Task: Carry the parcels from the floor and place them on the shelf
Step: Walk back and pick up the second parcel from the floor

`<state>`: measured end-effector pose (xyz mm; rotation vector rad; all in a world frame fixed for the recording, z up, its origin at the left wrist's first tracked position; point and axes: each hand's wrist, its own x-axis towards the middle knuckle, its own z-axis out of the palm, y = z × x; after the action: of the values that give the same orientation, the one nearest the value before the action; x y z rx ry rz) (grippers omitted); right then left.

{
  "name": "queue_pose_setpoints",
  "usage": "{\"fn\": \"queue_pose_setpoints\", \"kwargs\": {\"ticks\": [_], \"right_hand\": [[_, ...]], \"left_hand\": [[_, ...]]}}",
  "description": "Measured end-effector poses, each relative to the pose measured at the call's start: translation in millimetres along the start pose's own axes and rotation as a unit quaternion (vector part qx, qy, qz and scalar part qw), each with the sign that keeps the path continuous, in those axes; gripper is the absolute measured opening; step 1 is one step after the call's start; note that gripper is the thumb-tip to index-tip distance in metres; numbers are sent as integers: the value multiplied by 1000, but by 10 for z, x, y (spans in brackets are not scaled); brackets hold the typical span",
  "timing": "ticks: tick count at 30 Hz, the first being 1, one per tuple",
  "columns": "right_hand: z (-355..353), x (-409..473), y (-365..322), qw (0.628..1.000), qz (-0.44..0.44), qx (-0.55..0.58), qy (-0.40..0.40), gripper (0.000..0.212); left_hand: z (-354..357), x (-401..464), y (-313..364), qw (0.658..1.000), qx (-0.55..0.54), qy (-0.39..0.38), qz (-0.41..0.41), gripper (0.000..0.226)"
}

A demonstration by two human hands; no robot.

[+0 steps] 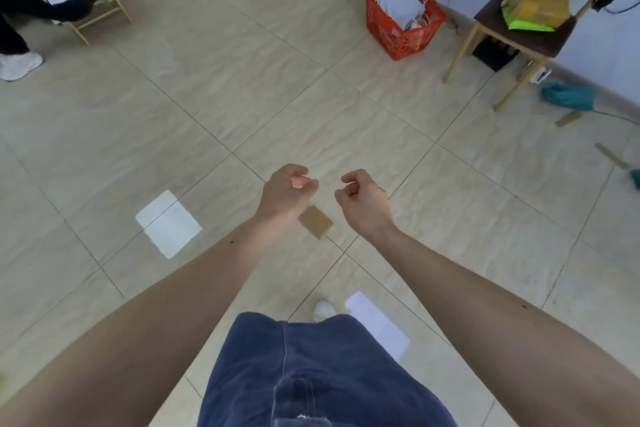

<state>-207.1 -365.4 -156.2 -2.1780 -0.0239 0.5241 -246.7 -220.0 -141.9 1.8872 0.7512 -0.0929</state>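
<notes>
Far out to the left of the left hand (287,191), another person's dark trouser leg and white shoe (20,65) are showing beside a light wooden stool (100,15). Nearer, down and to the left of that hand, a white flat parcel (168,224) is lying on the tiled floor (214,87). The left hand is hovering above the floor with its fingers loosely curled and gripping nothing. Just below it, in the gap between the two wrists, a small brown cardboard parcel (316,221) is lying flat on the tiles, its upper corner partly hidden behind the left hand. The right hand (363,199) is hanging level with the left, fingers likewise curled loosely around nothing. Below the right forearm, a second white flat parcel (379,324) is lying next to the person's own white shoe (323,310) and blue jeans (311,374). Far above the right hand, a red basket (403,19) full of pale packets is standing near a wooden chair (519,35) carrying yellow and green bags.
</notes>
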Motion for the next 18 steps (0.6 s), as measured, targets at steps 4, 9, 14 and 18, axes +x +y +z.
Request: {"fn": "queue_pose_setpoints", "kwargs": {"ticks": [4, 9, 14, 18], "right_hand": [[146, 334, -249, 999, 18, 13, 24, 27], [501, 675, -516, 995, 56, 43, 70, 26], [952, 889, -757, 982, 116, 74, 132, 24], [1192, 1047, -888, 961, 164, 127, 182, 27]], "left_hand": [[-251, 483, 94, 999, 16, -25, 16, 32], [-622, 1118, 128, 993, 56, -91, 40, 30], [-999, 1703, 100, 973, 118, -177, 86, 33], [-1137, 2113, 137, 954, 159, -230, 112, 32]]}}
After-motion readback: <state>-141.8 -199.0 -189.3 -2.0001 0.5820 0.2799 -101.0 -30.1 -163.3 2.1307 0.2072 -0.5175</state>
